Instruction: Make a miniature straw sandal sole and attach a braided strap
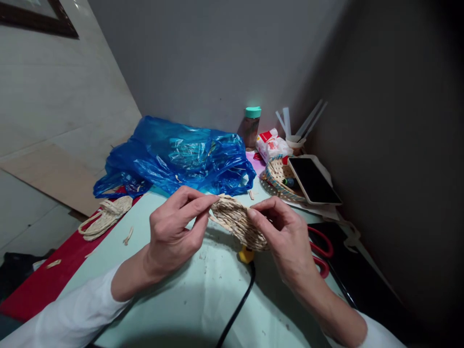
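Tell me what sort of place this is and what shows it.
Probably a small indoor craft corner: the left hand and right hand hold a woven piece over a pale table, with a braided bundle at the left and what look like red-handled scissors at the right.

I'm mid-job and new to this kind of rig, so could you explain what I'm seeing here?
There's no machine: these are one person's bare hands, seen by a camera worn on the head, looking forward and down. It is the only view. The left hand and right hand pinch a woven straw-coloured piece over a pale table. Behind it sits a blue plastic bag. Toward the right are a small basket, a dark-screened tablet and red loop handles, probably scissors. Below the woven piece, a black cord meets something yellow.
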A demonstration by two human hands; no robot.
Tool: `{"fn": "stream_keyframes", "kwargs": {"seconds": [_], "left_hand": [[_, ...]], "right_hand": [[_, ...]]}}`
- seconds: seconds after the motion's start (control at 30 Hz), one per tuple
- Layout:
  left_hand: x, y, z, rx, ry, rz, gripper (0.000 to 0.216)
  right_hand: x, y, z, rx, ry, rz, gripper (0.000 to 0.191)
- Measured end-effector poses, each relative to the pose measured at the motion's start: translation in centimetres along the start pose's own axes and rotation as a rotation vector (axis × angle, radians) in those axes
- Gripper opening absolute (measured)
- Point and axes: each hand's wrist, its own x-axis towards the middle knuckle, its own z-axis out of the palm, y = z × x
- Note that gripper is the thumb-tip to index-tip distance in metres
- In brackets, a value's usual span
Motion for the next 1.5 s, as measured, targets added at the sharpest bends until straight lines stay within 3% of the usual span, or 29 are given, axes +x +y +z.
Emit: {"fn": "stream_keyframes", "kwargs": {"seconds": [0.2, 0.5, 0.67, 0.73, 0.8, 0.9, 1.0, 1.2, 1.33, 1.5], "left_hand": [[-0.1, -0.3, 0.4, -0.118, 0.025, -0.175, 0.022], [0.1, -0.4, 0.0, -0.247, -0.053, -0.182, 0.026], [0.6, -1.9, 0.2, -0.513, 0.019, -0.565, 0.027], [0.6, -2.5, 0.7, -0.677, -0.061, -0.742, 0.026], [0.3, -2.8, 1.4, -0.941, -0.251, -0.856, 0.031], [-0.5, -2.4, 2.5, -1.336, -0.496, -0.898, 0.038], [-1.0, -1.6, 3.1, -1.497, -0.514, -0.878, 0.034], [-0.9, -0.4, 2.8, -1.494, -0.456, -0.867, 0.025], [-1.1, -0.6, 2.4, -1.492, -0.440, -0.852, 0.033], [-1.4, -0.9, 2.3, -1.492, -0.448, -0.808, 0.036]], "right_hand": [[-0.7, -0.1, 0.5, -0.027, -0.053, -0.006, 0.016], [0.1, 0.7, 0.3, 0.037, -0.019, 0.048, 0.017], [0.3, 1.3, 0.1, 0.145, -0.001, 0.103, 0.020], [0.3, 1.5, 0.1, 0.203, 0.006, 0.123, 0.020], [0.3, 1.5, 0.0, 0.284, 0.011, 0.159, 0.022], [0.3, 1.3, 0.1, 0.409, 0.011, 0.256, 0.026], [0.0, 0.7, 0.2, 0.488, -0.007, 0.347, 0.029], [-0.7, 0.2, 0.7, 0.561, -0.126, 0.446, 0.030], [-0.7, 0.7, 0.8, 0.440, -0.158, 0.331, 0.024], [-0.6, 0.6, 0.3, -0.119, -0.072, -0.096, 0.010]]}}
